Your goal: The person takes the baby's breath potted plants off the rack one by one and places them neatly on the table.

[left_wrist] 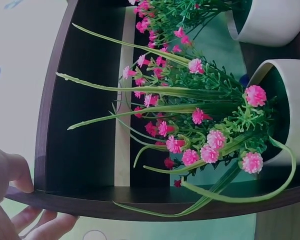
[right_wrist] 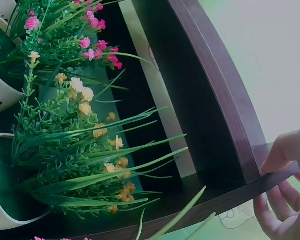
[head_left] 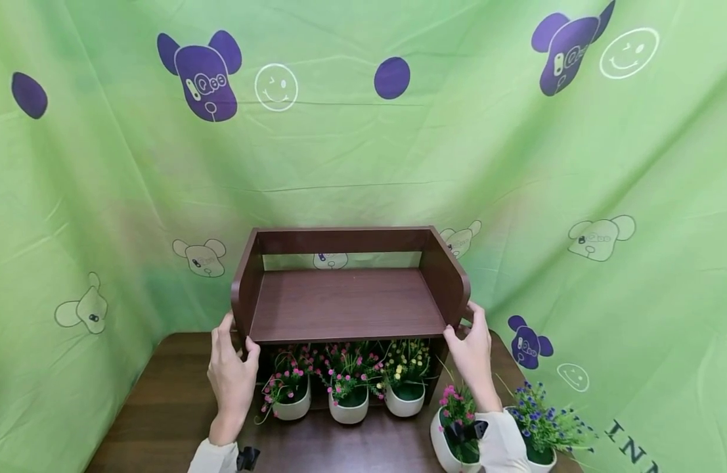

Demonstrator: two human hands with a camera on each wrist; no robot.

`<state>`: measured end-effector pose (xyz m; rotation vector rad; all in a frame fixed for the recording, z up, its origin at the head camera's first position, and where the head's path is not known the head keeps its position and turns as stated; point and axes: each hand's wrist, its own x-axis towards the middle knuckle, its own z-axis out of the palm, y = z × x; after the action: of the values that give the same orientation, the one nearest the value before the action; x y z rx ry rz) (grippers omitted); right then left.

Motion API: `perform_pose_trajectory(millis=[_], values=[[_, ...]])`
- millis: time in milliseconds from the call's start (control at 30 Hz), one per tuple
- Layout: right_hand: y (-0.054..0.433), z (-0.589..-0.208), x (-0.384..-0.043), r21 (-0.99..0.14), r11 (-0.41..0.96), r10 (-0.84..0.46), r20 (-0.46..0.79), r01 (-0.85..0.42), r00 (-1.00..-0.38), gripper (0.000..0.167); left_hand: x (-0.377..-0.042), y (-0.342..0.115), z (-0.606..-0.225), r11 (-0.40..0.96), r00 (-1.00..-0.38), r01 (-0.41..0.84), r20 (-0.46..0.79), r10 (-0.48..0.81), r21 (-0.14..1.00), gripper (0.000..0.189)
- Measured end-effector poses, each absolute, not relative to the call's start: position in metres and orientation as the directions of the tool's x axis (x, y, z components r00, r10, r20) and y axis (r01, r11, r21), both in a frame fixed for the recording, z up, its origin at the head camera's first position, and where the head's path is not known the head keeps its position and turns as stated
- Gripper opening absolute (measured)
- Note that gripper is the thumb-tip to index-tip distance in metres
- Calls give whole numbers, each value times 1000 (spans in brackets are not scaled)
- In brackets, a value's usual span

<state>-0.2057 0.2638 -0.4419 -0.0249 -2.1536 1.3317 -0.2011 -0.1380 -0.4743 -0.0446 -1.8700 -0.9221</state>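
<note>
Left hand point(head_left: 233, 374): holding the shelf point(head_left: 345, 302) at its front left corner, thumb at the front edge, fingers against the outer side.
Right hand point(head_left: 472, 348): the same hold at the shelf's front right corner.
Shelf: one, dark brown; two raised side panels, one rear rail, bare upper board; set between the hands.
Pots under the shelf's upper board: three, white, in a row; left pot point(head_left: 292, 408) and middle pot point(head_left: 349, 414) with pink flowers, right pot point(head_left: 405, 404) with yellow.
Pots right of the shelf, nearer the wearer: two, white; pink-flowered pot point(head_left: 439, 441) and, farther right, blue-flowered pot point(head_left: 543, 458).
Table point(head_left: 162, 394): one, brown, wood-grained, showing left of the shelf and before it.
Cloth point(head_left: 351, 151): green, creased, hung behind the shelf and to both sides; three purple animal heads, five outlined ones, three winking faces, two plain purple ovals.
Sleeves: two, white, each with a black fitting at the wrist.
Obscured: blue-flowered pot, partly behind the right sleeve point(head_left: 502, 447) and cut by the lower edge; dark lettering on the cloth right of the shelf, cut off; pot lettering in the right wrist view, only partly legible; whether the three pots rest on a lower board, cannot tell.
</note>
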Motion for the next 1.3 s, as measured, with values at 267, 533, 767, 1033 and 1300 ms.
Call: perform_pose_trajectory(millis=[267, 533, 767, 1033, 1300], values=[[264, -441, -209, -794, 547, 326, 494, -266, -806, 57, -198, -138, -476, 695, -519, 393, 769, -373, 602, 61], [268, -431, -213, -782, 596, 285, 420, -184, -861, 61, -199, -140, -468, 664, -601, 343, 699, -388, 664, 68], [269, -426, -213, -774, 615, 251, 374, -151, -893, 64, -194, -137, -465, 630, -646, 310, 644, -410, 712, 72], [272, -412, -214, -647, 733, 84, 393, -211, -916, 70, -184, -126, -466, 602, -609, 355, 665, -432, 715, 79], [271, -409, -209, -643, 742, 96, 384, -191, -918, 69, -178, -107, -469, 677, -377, 506, 843, -383, 534, 78]])
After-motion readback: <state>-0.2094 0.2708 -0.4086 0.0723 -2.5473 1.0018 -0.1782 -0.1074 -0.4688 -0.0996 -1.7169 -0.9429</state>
